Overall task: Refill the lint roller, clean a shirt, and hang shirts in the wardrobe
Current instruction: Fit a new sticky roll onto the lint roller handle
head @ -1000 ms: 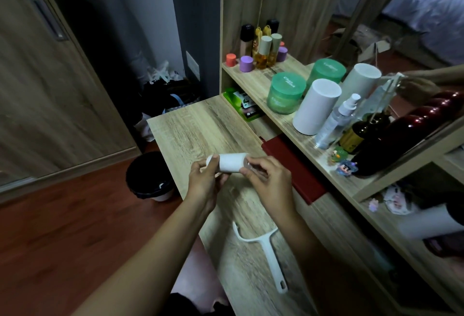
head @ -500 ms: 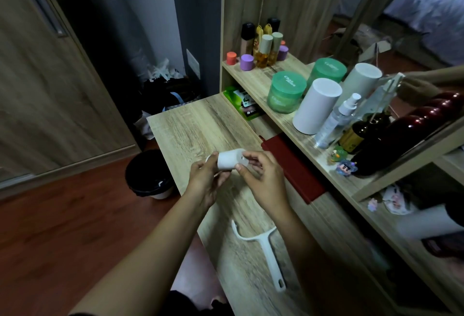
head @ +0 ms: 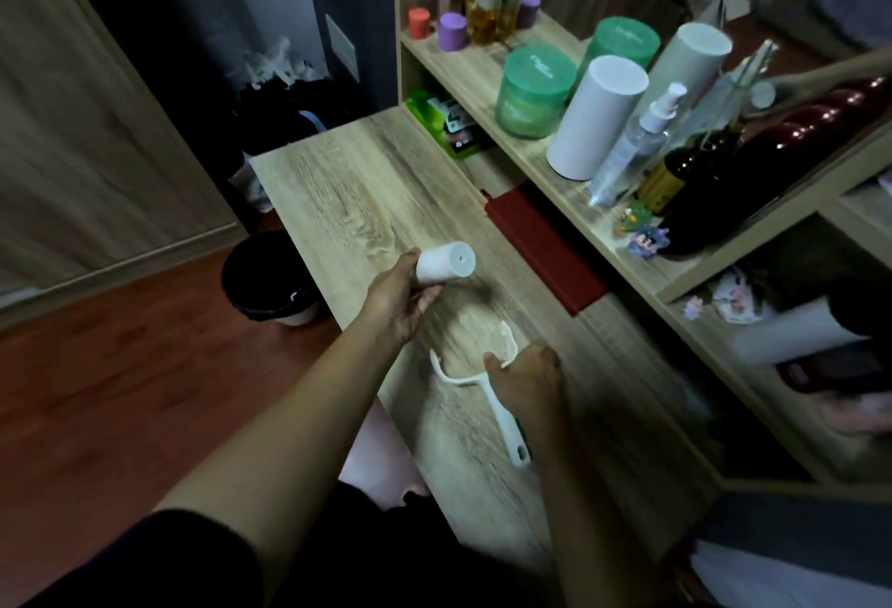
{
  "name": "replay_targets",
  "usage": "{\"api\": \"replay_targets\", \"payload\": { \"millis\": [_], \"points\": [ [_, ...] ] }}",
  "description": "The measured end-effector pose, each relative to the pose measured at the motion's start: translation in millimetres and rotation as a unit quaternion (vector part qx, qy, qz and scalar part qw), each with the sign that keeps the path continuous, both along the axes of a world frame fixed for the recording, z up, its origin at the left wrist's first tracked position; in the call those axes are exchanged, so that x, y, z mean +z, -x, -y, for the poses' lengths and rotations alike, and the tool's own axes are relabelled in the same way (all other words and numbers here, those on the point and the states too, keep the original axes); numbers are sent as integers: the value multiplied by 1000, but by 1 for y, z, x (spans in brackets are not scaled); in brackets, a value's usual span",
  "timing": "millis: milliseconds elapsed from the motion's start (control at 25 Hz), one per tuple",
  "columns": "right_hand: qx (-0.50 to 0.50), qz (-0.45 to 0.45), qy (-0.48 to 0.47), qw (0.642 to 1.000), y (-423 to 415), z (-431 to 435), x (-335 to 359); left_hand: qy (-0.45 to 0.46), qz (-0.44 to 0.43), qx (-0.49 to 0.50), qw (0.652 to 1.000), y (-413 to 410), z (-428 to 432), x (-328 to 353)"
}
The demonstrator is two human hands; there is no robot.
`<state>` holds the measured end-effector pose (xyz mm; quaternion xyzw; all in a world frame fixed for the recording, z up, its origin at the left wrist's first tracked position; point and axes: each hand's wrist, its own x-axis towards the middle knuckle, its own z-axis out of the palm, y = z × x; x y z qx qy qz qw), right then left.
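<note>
My left hand [head: 400,301] holds a short white lint roll refill [head: 446,262] above the wooden desk [head: 338,201], its flat end facing right. The white lint roller handle [head: 502,409] lies on the desk near the front, its forked head pointing away from me. My right hand [head: 528,371] rests on the fork's right prong, fingers curled around it. No shirt is in view.
A black waste bin [head: 268,276] stands on the floor left of the desk. A red case [head: 545,250] lies at the desk's right edge. The shelf [head: 482,71] behind holds green jars, white cylinders [head: 596,117], spray bottles and small bottles. A wardrobe door [head: 72,124] is at left.
My right hand let go of the refill and dropped down to the roller handle on the desk. My left hand alone holds the refill, turned so its end faces right.
</note>
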<state>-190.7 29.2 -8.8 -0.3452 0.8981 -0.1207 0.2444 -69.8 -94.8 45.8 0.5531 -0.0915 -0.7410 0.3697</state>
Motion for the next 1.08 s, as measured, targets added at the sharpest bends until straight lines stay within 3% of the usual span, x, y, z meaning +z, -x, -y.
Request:
{"api": "replay_targets", "payload": {
  "millis": [240, 440, 600, 800, 1080],
  "points": [
    [3, 29, -22, 999, -9, 1, -17, 5, 15, -13, 1000, -2, -4, -5],
    [13, 78, 82, 993, -4, 5, 19, 22, 28, -34, 999, -17, -1, -6],
    [105, 28, 135, 985, 8, 16, 75, 66, 61, -97, 991, -23, 0, -3],
    [204, -50, 123, 970, 12, 38, 87, 137, 83, -162, 974, -19, -9, -3],
    [227, -21, 109, 967, 10, 49, 91, 190, 74, -200, 958, -22, -10, 2]
  ]
}}
